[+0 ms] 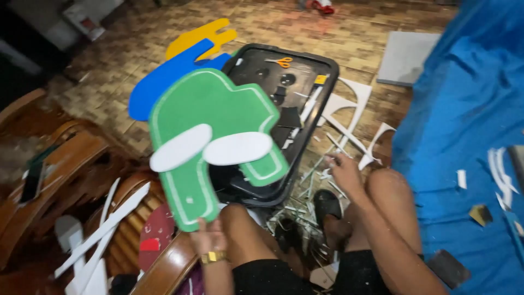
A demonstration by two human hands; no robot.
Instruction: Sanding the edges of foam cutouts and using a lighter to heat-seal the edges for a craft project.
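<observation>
My left hand (206, 238), with a gold watch on the wrist, holds up a large green foam cut-out (218, 112) by its lower leg. Two white oval foam pieces (182, 147) lie across the cut-out's middle. My right hand (343, 170) reaches down to the floor among thin white foam strips (314, 173), fingers touching them; what it grips, if anything, is unclear. My bare knees are below, one each side of a dark sandal (326, 204).
A black plastic tray (322, 68) on the tiled floor holds orange-handled scissors (282, 62) and black scraps. Blue (158, 82) and yellow (199, 35) foam shapes lie behind the green one. White offcuts (349, 112), a blue sheet (464, 109) at right, wooden chairs (60, 164) at left.
</observation>
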